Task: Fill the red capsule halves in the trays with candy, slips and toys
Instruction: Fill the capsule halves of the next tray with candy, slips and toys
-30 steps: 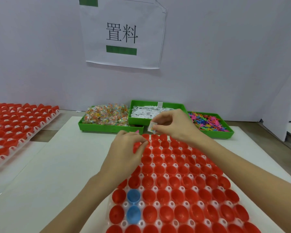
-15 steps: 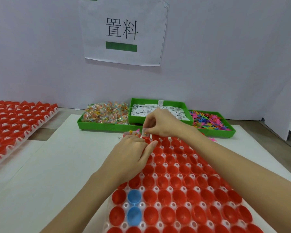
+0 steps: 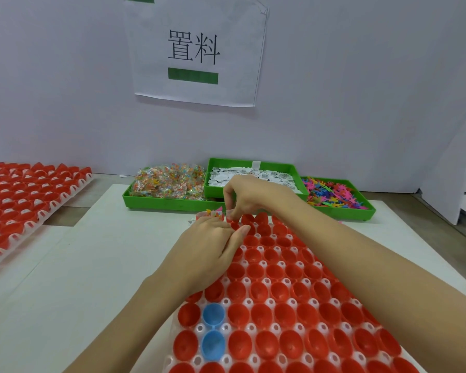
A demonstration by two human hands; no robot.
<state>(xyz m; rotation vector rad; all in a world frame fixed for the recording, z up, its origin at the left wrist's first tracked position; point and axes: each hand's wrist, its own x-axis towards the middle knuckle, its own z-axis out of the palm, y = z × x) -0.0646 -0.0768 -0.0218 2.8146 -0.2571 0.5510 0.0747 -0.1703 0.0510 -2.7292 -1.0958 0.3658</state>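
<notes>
1. Reaching down at the far-left corner of the near tray [image 3: 249,302], the right hand [image 3: 256,196] has dropped since a second ago, when it held a white slip up above the tray's far edge; its fingertips now pinch together right at a corner capsule half, and the slip itself is hidden, so I cannot tell whether it is let go
2. The left hand [image 3: 207,246] has stayed at that same corner, fingers curled and bunched over small coloured pieces; exactly what they hold is unclear
3. Judging from this, one corner capsule is being loaded, while the red capsule halves [image 3: 288,273] across the rest of the tray look empty
4. Supplies sit beyond the tray's far edge: candy [image 3: 170,181], slips [image 3: 267,175], toys [image 3: 331,193]
5. A second tray [image 3: 42,211] lies at the left edge of the table
</notes>
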